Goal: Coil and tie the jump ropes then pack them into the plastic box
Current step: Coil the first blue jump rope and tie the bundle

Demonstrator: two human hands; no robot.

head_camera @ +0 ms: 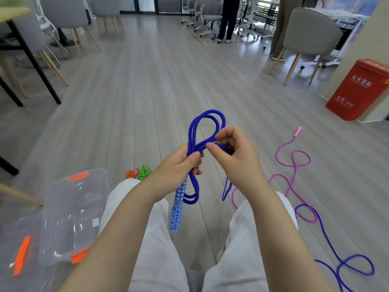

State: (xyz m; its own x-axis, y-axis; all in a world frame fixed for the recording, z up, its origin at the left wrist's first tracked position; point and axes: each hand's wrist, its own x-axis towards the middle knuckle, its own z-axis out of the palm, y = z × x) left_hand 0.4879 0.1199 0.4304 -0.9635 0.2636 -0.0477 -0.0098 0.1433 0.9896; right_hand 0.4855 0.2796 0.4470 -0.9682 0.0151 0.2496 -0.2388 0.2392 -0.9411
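Blue jump rope point(194, 144) held mid-air over lap, bundle's long axis near vertical, loops up, patterned handle point(177, 207) pointing down. Left hand point(181, 165) grips bundle; right hand point(231, 150) pinches strand beside it. Clear plastic box point(73, 216) on floor at left, contents unclear. Pink jump rope point(294, 165) loose on floor at right.

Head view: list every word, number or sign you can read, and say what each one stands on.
"灭火器箱": white characters on the upper front of the red box by the wall at right.
"火警 119": white, lower on the same red box.
Small line of print under each of those: too small and blurred to read.
White sticker on the clear plastic box: nothing readable on it.
Blue rope's patterned handle: pattern only, no text.
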